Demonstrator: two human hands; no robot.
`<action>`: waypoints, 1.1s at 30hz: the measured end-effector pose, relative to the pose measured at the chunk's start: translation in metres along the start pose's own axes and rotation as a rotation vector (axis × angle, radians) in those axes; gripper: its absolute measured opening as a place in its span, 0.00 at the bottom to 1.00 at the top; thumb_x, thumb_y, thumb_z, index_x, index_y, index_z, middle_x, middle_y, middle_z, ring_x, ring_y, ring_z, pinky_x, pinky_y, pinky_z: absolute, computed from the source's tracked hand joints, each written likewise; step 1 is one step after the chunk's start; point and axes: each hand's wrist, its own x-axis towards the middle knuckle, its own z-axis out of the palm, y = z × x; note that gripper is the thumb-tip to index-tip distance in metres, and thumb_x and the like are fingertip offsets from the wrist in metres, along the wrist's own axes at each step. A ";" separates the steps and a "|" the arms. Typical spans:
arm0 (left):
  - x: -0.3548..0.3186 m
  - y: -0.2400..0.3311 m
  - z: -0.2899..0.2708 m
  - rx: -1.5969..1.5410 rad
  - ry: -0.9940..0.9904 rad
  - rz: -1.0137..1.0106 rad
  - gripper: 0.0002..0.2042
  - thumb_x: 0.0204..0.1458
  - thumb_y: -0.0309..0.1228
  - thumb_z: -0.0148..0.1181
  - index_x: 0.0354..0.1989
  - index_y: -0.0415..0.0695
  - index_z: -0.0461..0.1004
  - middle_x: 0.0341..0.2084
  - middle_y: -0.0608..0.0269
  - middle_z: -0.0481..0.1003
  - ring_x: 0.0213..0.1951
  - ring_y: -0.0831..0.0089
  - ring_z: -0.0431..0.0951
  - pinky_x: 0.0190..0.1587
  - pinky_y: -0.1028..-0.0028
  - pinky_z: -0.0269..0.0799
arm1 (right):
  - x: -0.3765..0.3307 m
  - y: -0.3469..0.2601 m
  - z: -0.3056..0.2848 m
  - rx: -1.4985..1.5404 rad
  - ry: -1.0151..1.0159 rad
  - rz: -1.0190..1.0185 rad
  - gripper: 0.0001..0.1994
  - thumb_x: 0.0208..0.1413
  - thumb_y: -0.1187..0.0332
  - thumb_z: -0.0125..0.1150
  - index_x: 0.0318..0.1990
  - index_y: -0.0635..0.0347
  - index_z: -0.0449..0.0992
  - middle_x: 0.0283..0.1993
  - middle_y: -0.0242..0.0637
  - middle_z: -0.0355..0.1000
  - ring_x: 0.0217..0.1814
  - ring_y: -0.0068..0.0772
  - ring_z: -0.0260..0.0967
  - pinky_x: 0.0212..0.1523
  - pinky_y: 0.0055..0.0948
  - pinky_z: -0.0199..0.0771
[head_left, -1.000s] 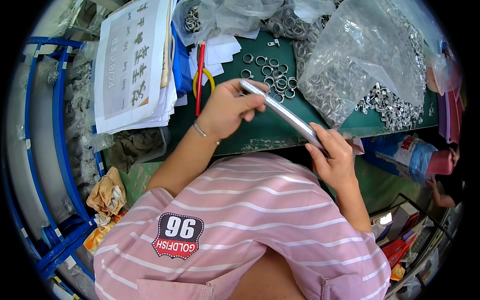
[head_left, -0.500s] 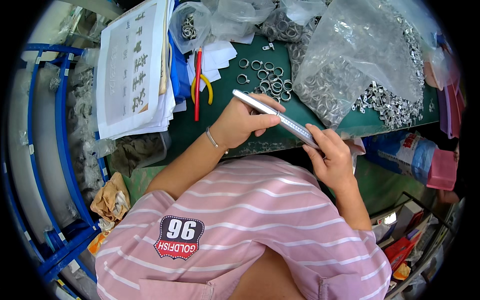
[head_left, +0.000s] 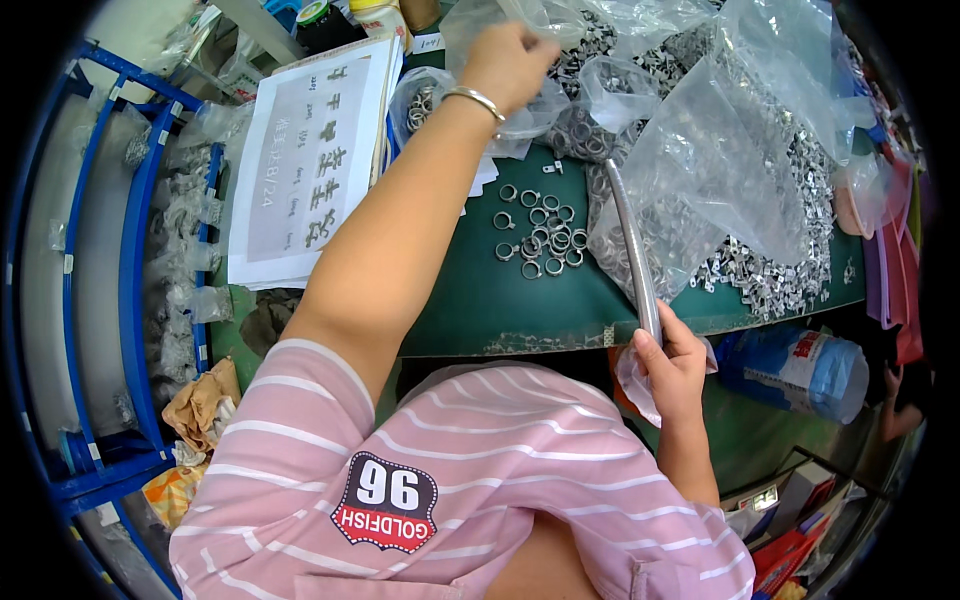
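While the right hand (head_left: 672, 368) at lower right of the frame closes its fingers (head_left: 648, 352) around the near end of a long metal rod (head_left: 630, 245) slanting up toward centre, the left hand (head_left: 508, 62) at top centre pinches a clear plastic bag (head_left: 520, 120). Loose metal rings (head_left: 540, 232) lie on the green worktop (head_left: 470, 300) between them, left of the rod.

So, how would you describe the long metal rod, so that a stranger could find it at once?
Start at the green mat on the work table. At its near edge the right hand grips one end of the metal rod, which slants up past the loose metal rings. It is the only long, straight, shiny piece there.
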 end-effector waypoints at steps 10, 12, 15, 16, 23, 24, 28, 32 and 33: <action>0.006 -0.044 0.016 0.702 -0.159 0.109 0.07 0.43 0.24 0.53 0.29 0.39 0.78 0.34 0.46 0.75 0.40 0.51 0.75 0.44 0.64 0.72 | -0.005 0.008 -0.007 0.010 0.020 -0.014 0.21 0.53 0.74 0.57 0.55 0.71 0.64 0.21 0.26 0.62 0.17 0.12 0.55 0.15 0.13 0.52; 0.003 -0.041 0.018 0.694 -0.129 0.175 0.07 0.43 0.24 0.53 0.28 0.39 0.77 0.32 0.49 0.76 0.38 0.52 0.76 0.42 0.65 0.72 | -0.004 0.005 -0.005 0.017 0.012 0.001 0.21 0.54 0.74 0.57 0.55 0.71 0.64 0.21 0.26 0.62 0.16 0.12 0.55 0.15 0.14 0.52; -0.024 -0.010 0.012 0.153 0.233 0.550 0.06 0.45 0.25 0.55 0.30 0.43 0.78 0.29 0.55 0.76 0.33 0.58 0.76 0.38 0.68 0.71 | -0.003 0.006 -0.004 0.041 0.009 -0.008 0.21 0.54 0.73 0.57 0.55 0.70 0.64 0.21 0.27 0.62 0.16 0.13 0.55 0.14 0.14 0.52; -0.038 -0.006 0.011 0.176 0.174 0.576 0.04 0.44 0.25 0.57 0.29 0.42 0.77 0.28 0.55 0.75 0.32 0.58 0.76 0.36 0.68 0.71 | -0.003 0.006 -0.004 0.037 0.023 0.005 0.21 0.54 0.74 0.57 0.55 0.71 0.64 0.21 0.27 0.62 0.16 0.13 0.55 0.14 0.14 0.52; -0.112 -0.069 0.017 0.588 -0.225 0.125 0.05 0.42 0.24 0.59 0.28 0.39 0.74 0.26 0.48 0.70 0.33 0.51 0.73 0.40 0.62 0.69 | 0.000 0.003 -0.002 0.022 -0.005 0.015 0.21 0.54 0.75 0.56 0.55 0.72 0.63 0.21 0.27 0.63 0.16 0.13 0.55 0.15 0.14 0.52; -0.117 -0.069 0.018 0.573 -0.177 0.124 0.06 0.42 0.25 0.60 0.29 0.39 0.73 0.27 0.49 0.70 0.33 0.51 0.73 0.40 0.62 0.69 | 0.000 0.004 -0.001 0.028 -0.009 0.019 0.21 0.53 0.75 0.56 0.55 0.72 0.63 0.21 0.27 0.63 0.16 0.13 0.56 0.15 0.14 0.52; -0.118 -0.057 0.010 0.383 -0.165 0.020 0.07 0.40 0.22 0.59 0.31 0.39 0.73 0.26 0.50 0.70 0.29 0.58 0.74 0.38 0.67 0.71 | 0.002 0.005 0.002 0.001 -0.035 0.038 0.21 0.53 0.75 0.57 0.55 0.71 0.64 0.22 0.27 0.64 0.17 0.13 0.56 0.17 0.13 0.54; -0.135 -0.054 0.002 -0.700 -0.199 -0.352 0.11 0.46 0.22 0.57 0.39 0.32 0.73 0.34 0.56 0.74 0.31 0.68 0.76 0.34 0.75 0.74 | 0.001 0.013 0.001 -0.132 -0.092 0.008 0.19 0.51 0.75 0.59 0.52 0.69 0.67 0.30 0.31 0.69 0.28 0.19 0.65 0.29 0.17 0.64; -0.140 -0.051 -0.001 -0.838 -0.212 -0.445 0.12 0.51 0.23 0.55 0.44 0.33 0.71 0.36 0.61 0.74 0.31 0.75 0.77 0.33 0.80 0.74 | 0.002 0.017 0.001 -0.188 -0.108 -0.029 0.19 0.51 0.74 0.59 0.51 0.69 0.68 0.33 0.33 0.71 0.32 0.21 0.67 0.33 0.19 0.67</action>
